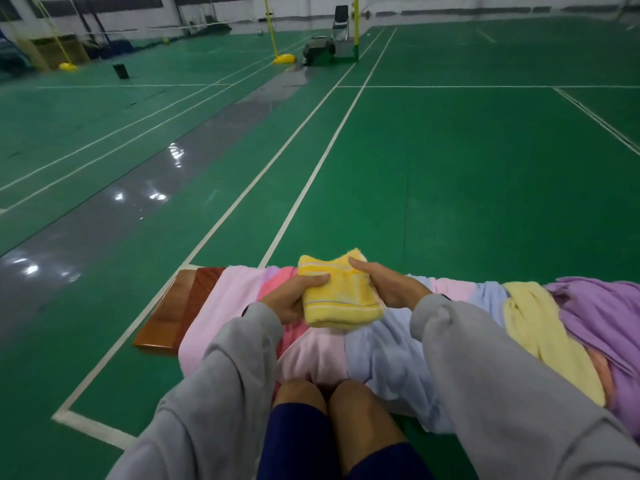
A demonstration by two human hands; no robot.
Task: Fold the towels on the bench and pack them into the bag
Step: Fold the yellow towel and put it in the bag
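A small yellow towel (341, 294), folded into a thick square, is held just above the bench. My left hand (289, 299) grips its left side, thumb on top. My right hand (384, 284) grips its right side and far corner. Under it, unfolded towels cover the wooden bench (173, 317): a pink towel (225, 306), a light blue towel (388, 355), a pale yellow towel (540, 337) and a purple towel (602, 317) bunched at the right. No bag is in view.
My bare knees (332, 400) are close to the bench's near edge. The green court floor (450, 168) with white lines stretches ahead. Far off stand a chair (341, 24), a dark machine (318, 51) and yellow net-post bases (284, 58).
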